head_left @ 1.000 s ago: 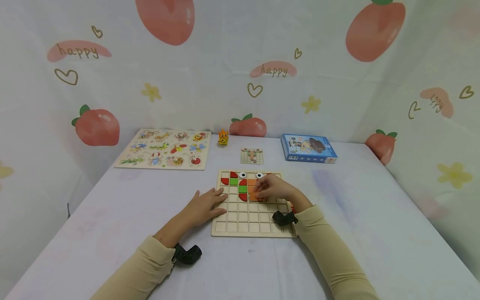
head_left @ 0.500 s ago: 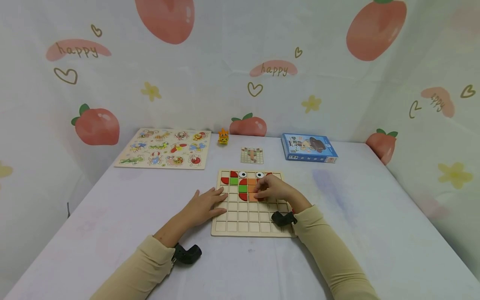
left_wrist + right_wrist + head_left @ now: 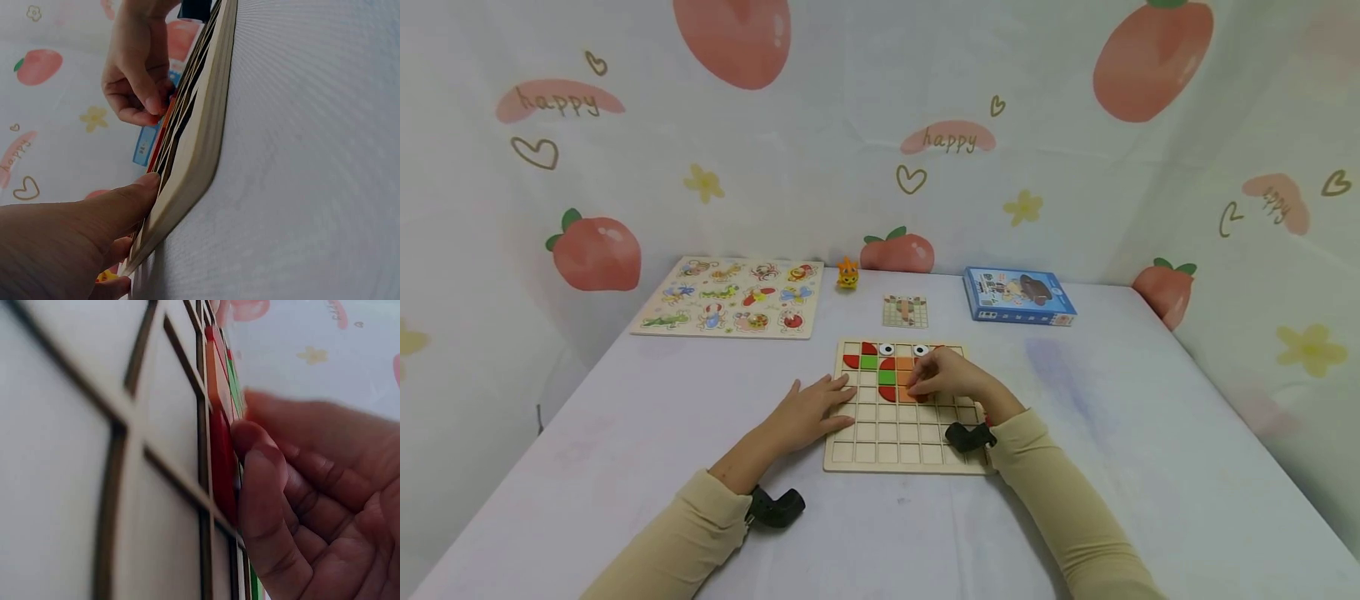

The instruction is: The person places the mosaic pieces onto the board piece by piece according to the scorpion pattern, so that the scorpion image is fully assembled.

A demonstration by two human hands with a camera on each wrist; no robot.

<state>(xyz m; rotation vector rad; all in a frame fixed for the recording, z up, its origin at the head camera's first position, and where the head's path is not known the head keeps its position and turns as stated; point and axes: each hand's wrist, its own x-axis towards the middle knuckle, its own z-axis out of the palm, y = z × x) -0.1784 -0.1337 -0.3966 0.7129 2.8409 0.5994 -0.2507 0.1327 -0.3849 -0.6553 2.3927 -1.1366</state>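
Note:
A wooden grid board point(image 3: 887, 454) lies on the table. My left hand point(image 3: 801, 418) rests on its left edge, fingers spread; in the left wrist view the thumb lies over the rim. My right hand point(image 3: 951, 375) is over the upper middle of the grid, thumb and forefinger curled together at a red rounded tile point(image 3: 223, 465), which sits in or against a cell. Beside it are orange tiles point(image 3: 905, 364), partly covered by the fingers. Green tiles point(image 3: 887, 378), red quarter-round tiles point(image 3: 851, 362) and eye tiles point(image 3: 887, 350) fill other cells.
Behind the board lies a small pattern card point(image 3: 905, 311). An insect puzzle board point(image 3: 730, 297) is at the back left, near an orange figurine point(image 3: 847, 273). A blue box point(image 3: 1018, 296) stands at the back right. A patterned cloth hangs behind the table.
Both hands stay in nearly the same places. The right fingertips have shifted very slightly at the tiles, showing a little more of the lower orange one than a second ago.

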